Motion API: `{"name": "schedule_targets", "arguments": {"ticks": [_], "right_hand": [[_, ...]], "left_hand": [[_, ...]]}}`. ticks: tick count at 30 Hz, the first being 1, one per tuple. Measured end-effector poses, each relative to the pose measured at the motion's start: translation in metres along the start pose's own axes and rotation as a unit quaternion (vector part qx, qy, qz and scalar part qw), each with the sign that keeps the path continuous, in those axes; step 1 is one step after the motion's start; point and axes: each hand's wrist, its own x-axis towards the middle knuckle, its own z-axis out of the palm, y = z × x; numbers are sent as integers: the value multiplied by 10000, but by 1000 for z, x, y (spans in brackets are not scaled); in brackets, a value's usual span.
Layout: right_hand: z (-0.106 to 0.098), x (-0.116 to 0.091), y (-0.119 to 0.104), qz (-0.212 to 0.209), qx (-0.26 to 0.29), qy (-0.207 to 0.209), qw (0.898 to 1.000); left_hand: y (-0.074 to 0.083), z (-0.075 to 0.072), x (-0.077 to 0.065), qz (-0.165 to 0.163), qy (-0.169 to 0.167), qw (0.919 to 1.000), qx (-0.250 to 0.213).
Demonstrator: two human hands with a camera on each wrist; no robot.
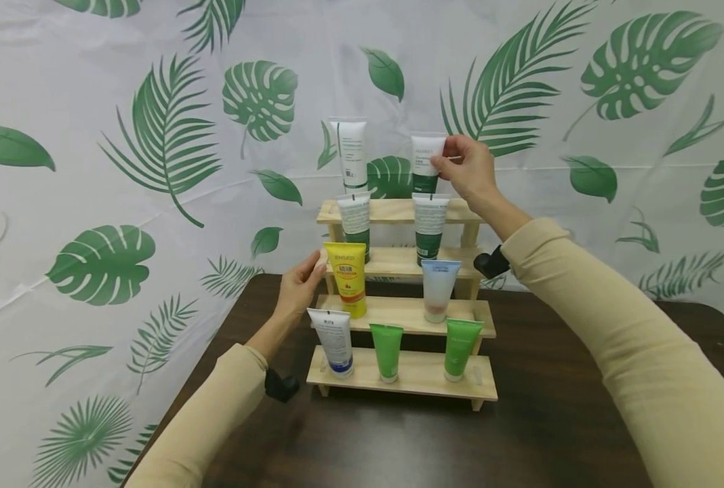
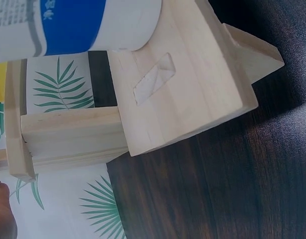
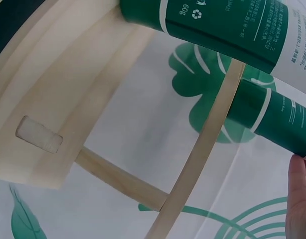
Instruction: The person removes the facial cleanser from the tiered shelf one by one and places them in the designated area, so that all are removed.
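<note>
A white-and-green squeeze tube [image 1: 428, 163] stands cap down at the right of the top tier of a wooden stepped rack [image 1: 398, 393]. My right hand [image 1: 468, 169] pinches its right edge between thumb and fingers; in the right wrist view only part of that hand [image 3: 298, 199] shows. My left hand [image 1: 297, 288], fingers bent, is at the rack's left side, beside a yellow tube [image 1: 348, 274]. Whether it grips the rack's edge is hidden. At the left wrist view's lower left corner, a bit of this hand [image 2: 2, 214] shows beyond the rack.
Another white tube [image 1: 352, 159] shares the top tier. Below stand two white-and-green tubes [image 1: 430, 227], then a pale blue tube [image 1: 440, 291] near the yellow one. The bottom tier bears a white-and-blue tube [image 1: 334, 342] and two green tubes [image 1: 388, 352]. A leaf-print cloth [image 1: 191, 190] hangs behind the dark table [image 1: 362, 447].
</note>
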Motion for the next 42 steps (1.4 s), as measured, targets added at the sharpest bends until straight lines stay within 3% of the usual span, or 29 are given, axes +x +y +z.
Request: {"name": "schedule_targets", "arguments": {"ticks": [9, 20, 27, 34, 42], "right_hand": [[-22, -4, -3, -69, 12, 520, 9986], [-83, -29, 10, -35, 275, 950, 9951], [-121, -59, 43, 323, 599, 1131, 9912], [-133, -96, 93, 650, -412, 755, 9942], [-131, -132, 143, 976, -817, 375, 9912]], "left_hand": [[0, 1, 0, -58, 1, 10000, 52], [2, -1, -2, -43, -9, 9999, 116], [1, 0, -2, -93, -34, 9998, 156], [2, -2, -5, -161, -10, 9996, 228], [3, 0, -4, -148, -90, 9996, 207]]}}
